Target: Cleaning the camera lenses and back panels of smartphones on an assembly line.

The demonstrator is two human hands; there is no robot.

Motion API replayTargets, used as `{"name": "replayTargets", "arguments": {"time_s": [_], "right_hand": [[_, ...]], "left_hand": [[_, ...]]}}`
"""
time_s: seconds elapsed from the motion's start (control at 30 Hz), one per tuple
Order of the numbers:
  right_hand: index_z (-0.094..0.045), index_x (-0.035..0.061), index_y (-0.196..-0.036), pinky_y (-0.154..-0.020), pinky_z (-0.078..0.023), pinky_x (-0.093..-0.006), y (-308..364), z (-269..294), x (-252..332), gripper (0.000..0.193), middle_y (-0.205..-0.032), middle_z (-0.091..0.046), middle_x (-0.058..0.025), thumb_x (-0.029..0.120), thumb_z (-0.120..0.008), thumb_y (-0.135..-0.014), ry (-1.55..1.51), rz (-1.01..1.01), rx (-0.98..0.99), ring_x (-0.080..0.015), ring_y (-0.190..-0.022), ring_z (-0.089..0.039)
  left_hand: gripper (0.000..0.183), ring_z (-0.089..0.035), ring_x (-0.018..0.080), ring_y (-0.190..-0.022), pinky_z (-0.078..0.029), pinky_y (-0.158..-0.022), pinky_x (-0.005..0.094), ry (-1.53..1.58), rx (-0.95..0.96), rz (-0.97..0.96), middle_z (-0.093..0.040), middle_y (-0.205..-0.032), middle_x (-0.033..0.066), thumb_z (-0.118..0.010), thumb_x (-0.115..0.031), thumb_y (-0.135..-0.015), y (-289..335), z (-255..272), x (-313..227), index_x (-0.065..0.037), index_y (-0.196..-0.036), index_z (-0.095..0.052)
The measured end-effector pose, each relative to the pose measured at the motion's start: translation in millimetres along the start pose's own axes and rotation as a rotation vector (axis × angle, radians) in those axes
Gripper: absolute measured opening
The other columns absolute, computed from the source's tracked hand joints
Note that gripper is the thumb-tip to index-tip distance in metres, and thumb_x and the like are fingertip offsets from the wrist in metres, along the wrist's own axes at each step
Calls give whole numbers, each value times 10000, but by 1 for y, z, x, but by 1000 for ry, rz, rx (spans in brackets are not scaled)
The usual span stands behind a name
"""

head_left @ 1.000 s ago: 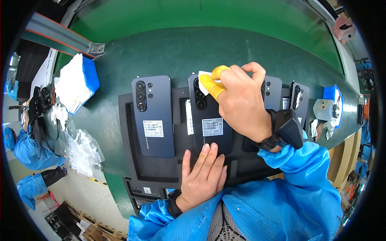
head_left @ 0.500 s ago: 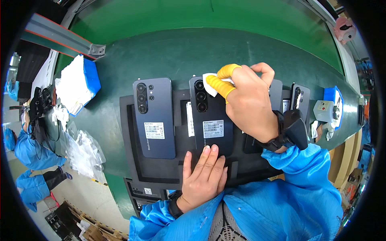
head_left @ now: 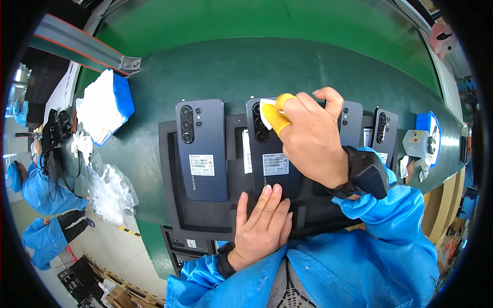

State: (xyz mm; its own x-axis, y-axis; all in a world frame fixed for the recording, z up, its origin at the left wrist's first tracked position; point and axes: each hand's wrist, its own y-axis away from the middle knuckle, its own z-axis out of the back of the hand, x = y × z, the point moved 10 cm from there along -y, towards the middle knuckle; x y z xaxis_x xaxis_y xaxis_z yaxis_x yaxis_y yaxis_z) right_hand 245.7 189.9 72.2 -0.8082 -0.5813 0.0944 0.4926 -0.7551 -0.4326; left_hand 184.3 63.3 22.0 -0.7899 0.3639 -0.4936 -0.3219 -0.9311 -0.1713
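A dark blue smartphone [head_left: 277,187] lies back up on a black foam tray [head_left: 192,218], a white label on its lower half. My right hand [head_left: 313,138], with yellow finger cots on two fingers, pinches a small white wipe [head_left: 265,114] against the phone's camera lenses. Flat fingers of my left hand [head_left: 264,220] rest on that phone's bottom end. To the left lies another labelled smartphone [head_left: 208,143]. On the right, my right hand and wrist partly cover a third phone [head_left: 352,120]; beyond it is a further phone [head_left: 385,131].
A blue box of white wipes [head_left: 105,108] stands at the left, above clear plastic bags [head_left: 113,190]. At the right, a whitish bottle [head_left: 415,142] stands by a blue container [head_left: 425,121]. More phones sit in a lower tray [head_left: 187,244]. People in blue are at far left.
My right hand has moved slightly left and down with the wipe, now over the middle lenses. My left hand stays on the phone's lower end. The whole view has shifted a little.
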Motion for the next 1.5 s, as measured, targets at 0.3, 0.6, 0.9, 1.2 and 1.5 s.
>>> {"name": "replayTargets", "arguments": {"time_s": [0.3, 0.6, 0.9, 1.2, 1.5], "right_hand": [[-743, 53, -772, -850, -312, -435, -12, 13, -31, 153, -848, -565, -33, -11, -665, -657, -134, -122, -100, -196, -822, -578], [-754, 82, -877, -875, -302, -423, -23, -9, -24, 320, -868, -573, -22, -89, -611, -646, -242, -96, -48, -192, -861, -572], [-743, 61, -805, -866, -305, -446, -20, -7, -21, 204, -864, -566, -39, -34, -632, -662, -185, -115, -80, -204, -824, -576], [-753, 91, -943, -845, -299, -398, -10, -4, -25, 395, -929, -609, -37, -81, -609, -617, -151, -205, -43, -197, -839, -569], [-752, 109, -939, -841, -299, -381, 10, 3, -26, 396, -925, -617, -17, -97, -598, -637, -159, -215, -20, -189, -830, -568]], "left_hand": [[272, -582, 235, -1235, -285, -1119, 514, 4, 2, -3, -634, -1278, 141, -720, -181, -769, 0, 0, 0, -89, -1025, -712], [254, -587, 226, -1228, -273, -1126, 508, -16, 1, -10, -643, -1265, 130, -711, -188, -778, 0, -2, 0, -95, -1014, -712], [261, -582, 221, -1235, -268, -1126, 514, -14, 17, 9, -639, -1276, 120, -711, -189, -780, 1, -2, 2, -100, -1025, -709], [258, -581, 222, -1236, -267, -1125, 520, -6, 17, -6, -635, -1282, 124, -704, -199, -787, 2, -3, 2, -99, -1025, -710], [262, -579, 229, -1238, -273, -1122, 527, -26, 17, -10, -637, -1275, 130, -701, -205, -788, 1, -3, 1, -94, -1026, -710]]}}
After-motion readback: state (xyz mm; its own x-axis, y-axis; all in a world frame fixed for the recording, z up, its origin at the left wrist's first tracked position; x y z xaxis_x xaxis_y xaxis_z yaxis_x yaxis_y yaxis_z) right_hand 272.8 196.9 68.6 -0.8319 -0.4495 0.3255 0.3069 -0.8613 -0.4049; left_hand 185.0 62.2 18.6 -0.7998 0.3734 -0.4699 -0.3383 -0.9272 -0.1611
